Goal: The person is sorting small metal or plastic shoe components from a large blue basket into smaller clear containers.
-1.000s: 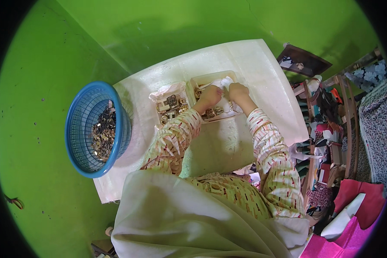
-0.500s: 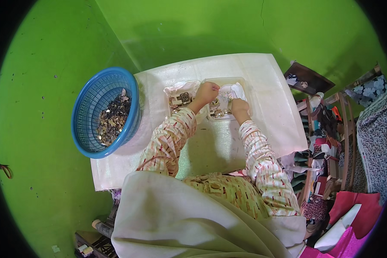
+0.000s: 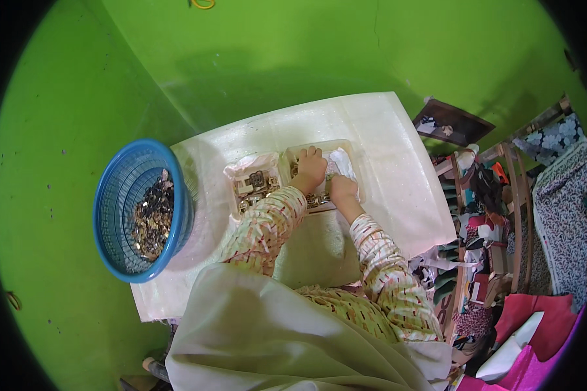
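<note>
Two pale plastic containers stand side by side on the white-covered table. My left hand [image 3: 311, 168] is over the left half of the right container [image 3: 338, 143], fingers curled down, their tips hidden. Close to its right, my right hand [image 3: 344, 190] is closed over the container's right part; what it pinches, if anything, is too small to make out. Shiny metal pieces [image 3: 316, 199] lie at the near side below the hands. A white, crumpled wrapper or sheet [image 3: 343, 164] lies at the right of that container. The left container [image 3: 231, 171] holds several metal pieces [image 3: 257, 179] resembling watch parts.
A blue plastic basket [image 3: 103, 176] with a heap of dark and gold bits [image 3: 153, 218] stands at the table's left edge. Green walls close in behind and left. A dark tray-like board [image 3: 455, 122] and a wooden rack [image 3: 516, 215] with piled cloth are on the right.
My left hand has come down from its pinch above the right container, its fingers now curled toward the contents. My right hand stays at the container's right part. The whole view has shifted.
</note>
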`<act>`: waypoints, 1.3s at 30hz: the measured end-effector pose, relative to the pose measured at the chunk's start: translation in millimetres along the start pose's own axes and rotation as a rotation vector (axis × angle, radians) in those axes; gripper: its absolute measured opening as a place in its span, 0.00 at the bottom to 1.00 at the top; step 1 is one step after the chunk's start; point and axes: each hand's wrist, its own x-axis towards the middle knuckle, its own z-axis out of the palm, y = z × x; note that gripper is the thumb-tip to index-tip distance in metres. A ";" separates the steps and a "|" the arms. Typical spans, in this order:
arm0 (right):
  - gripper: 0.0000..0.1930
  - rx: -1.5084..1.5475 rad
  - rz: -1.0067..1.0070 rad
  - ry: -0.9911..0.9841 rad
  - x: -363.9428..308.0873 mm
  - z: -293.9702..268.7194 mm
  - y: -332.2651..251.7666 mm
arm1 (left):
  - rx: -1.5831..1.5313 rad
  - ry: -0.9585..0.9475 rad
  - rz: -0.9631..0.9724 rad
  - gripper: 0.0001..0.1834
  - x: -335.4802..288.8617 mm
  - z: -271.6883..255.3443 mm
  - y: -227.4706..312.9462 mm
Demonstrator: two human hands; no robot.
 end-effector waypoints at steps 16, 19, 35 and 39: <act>0.06 0.034 -0.063 0.051 59.8 -7.4 29.3 | -0.030 -0.062 -0.094 0.12 80.6 46.2 2.9; 0.07 0.020 -0.062 0.056 59.8 -4.6 29.8 | -0.046 -0.061 -0.139 0.14 83.0 48.3 1.7; 0.07 -0.094 -0.058 0.061 57.7 7.0 27.3 | -0.106 0.189 -0.161 0.05 75.9 39.2 -5.0; 0.06 -0.065 -0.062 0.075 59.4 5.6 26.4 | -0.141 0.236 -0.145 0.05 75.3 30.5 -7.9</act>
